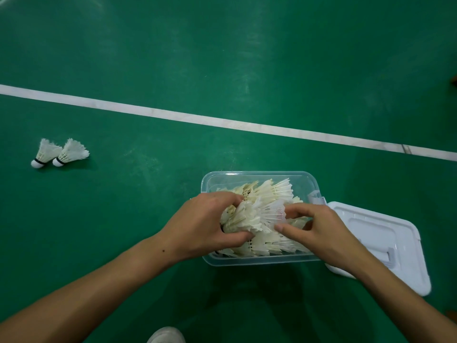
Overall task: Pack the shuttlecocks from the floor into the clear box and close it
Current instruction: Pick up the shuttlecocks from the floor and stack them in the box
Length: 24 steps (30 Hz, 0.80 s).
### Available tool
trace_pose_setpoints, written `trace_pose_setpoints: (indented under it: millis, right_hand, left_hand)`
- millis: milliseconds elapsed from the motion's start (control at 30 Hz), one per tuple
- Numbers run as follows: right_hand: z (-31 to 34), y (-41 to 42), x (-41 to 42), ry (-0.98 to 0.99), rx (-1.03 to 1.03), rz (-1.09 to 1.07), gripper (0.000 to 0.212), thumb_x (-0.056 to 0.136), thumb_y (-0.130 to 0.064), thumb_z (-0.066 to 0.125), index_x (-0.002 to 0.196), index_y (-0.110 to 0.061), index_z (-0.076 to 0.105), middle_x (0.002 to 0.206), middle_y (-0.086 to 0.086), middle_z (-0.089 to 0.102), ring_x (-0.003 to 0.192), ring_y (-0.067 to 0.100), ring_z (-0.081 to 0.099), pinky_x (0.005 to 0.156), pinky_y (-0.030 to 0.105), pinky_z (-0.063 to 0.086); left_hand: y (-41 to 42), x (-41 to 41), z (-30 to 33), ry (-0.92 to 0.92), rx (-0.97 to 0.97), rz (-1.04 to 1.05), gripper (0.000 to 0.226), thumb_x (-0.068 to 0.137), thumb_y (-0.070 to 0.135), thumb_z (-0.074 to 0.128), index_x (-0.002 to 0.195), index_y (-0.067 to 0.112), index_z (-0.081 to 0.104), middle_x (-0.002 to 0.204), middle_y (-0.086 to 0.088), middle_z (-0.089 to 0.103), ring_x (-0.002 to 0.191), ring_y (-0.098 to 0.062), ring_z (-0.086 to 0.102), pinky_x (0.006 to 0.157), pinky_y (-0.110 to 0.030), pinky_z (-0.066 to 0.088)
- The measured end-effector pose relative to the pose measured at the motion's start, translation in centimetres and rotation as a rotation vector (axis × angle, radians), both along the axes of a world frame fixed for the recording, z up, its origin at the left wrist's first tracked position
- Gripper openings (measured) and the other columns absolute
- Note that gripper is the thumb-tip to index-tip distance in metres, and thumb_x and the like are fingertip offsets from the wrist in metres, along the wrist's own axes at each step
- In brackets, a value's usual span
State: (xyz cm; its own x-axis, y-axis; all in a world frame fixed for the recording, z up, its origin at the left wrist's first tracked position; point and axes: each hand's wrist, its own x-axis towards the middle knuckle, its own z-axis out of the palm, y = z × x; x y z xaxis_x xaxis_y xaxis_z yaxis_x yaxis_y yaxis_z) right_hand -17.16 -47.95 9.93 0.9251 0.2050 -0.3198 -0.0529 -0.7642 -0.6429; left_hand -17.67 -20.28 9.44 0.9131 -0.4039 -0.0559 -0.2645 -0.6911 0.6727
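Note:
The clear box (259, 175) stands open on the green floor, heaped with several white shuttlecocks (269, 190). My left hand (205, 224) grips a bunch of feather shuttlecocks (244, 217) over the box's near left part. My right hand (319, 229) pinches a white plastic shuttlecock (275, 214) between thumb and fingers, touching the bunch. Two more shuttlecocks (59, 153) lie side by side on the floor far to the left. The white lid (385, 233) lies on the floor against the box's right side, partly under my right wrist.
A white court line (197, 117) runs diagonally across the floor behind the box. The toe of a white shoe (167, 335) shows at the bottom edge. A dark brown object (454, 79) peeks in at the right edge.

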Motion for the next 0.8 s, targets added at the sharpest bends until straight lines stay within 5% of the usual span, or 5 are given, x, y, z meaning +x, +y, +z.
trace_pose_setpoints:
  millis: [133,300,433,600,800]
  right_hand:
    - [3.5,-0.4,-0.9,-0.15,0.049,-0.053,0.034,0.081,-0.055,0.079,0.112,-0.042,0.075,0.111,-0.032,0.072,0.1,-0.005,0.065,0.077,0.02,0.054]
    - [5.6,3.1,-2.2,-0.233,0.186,0.055,0.026,0.08,-0.058,0.075,0.103,-0.049,0.072,0.11,-0.031,0.069,0.104,-0.002,0.062,0.08,0.011,0.047]
    - [4.7,3.9,-2.1,-0.316,0.186,0.022,0.014,0.086,-0.054,0.071,0.095,-0.044,0.073,0.1,-0.022,0.069,0.092,0.006,0.061,0.073,0.01,0.043]
    - [5.9,1.2,-1.8,-0.353,0.237,-0.161,0.006,0.087,-0.038,0.077,0.093,-0.039,0.076,0.093,-0.019,0.074,0.077,0.013,0.069,0.061,0.013,0.049]
    - [4.1,-3.2,-1.7,-0.307,0.084,-0.318,0.014,0.094,-0.023,0.076,0.085,-0.033,0.076,0.08,-0.023,0.072,0.047,0.009,0.049,0.05,0.013,0.037]
  left_hand:
    - [-0.1,-0.2,1.5,-0.109,0.004,0.036,0.056,0.079,0.07,0.065,0.117,0.029,0.067,0.122,0.016,0.072,0.109,-0.01,0.068,0.091,-0.039,0.056]
    - [-2.2,0.4,3.2,-0.233,0.093,0.009,0.047,0.079,0.068,0.059,0.109,0.032,0.061,0.094,0.014,0.069,0.081,-0.013,0.065,0.065,-0.038,0.056]
    - [-2.9,0.6,2.9,-0.264,0.075,-0.027,0.049,0.081,0.059,0.061,0.121,0.03,0.062,0.107,0.014,0.07,0.089,-0.014,0.065,0.07,-0.039,0.057]
    - [-0.8,1.2,2.4,-0.206,0.113,-0.014,0.07,0.083,0.07,0.069,0.142,0.038,0.052,0.12,0.023,0.064,0.099,0.001,0.057,0.083,-0.032,0.057]
    - [1.3,1.1,-1.0,-0.243,0.414,-0.107,0.065,0.083,0.066,0.073,0.138,0.033,0.061,0.119,0.015,0.071,0.108,-0.015,0.059,0.082,-0.03,0.042]
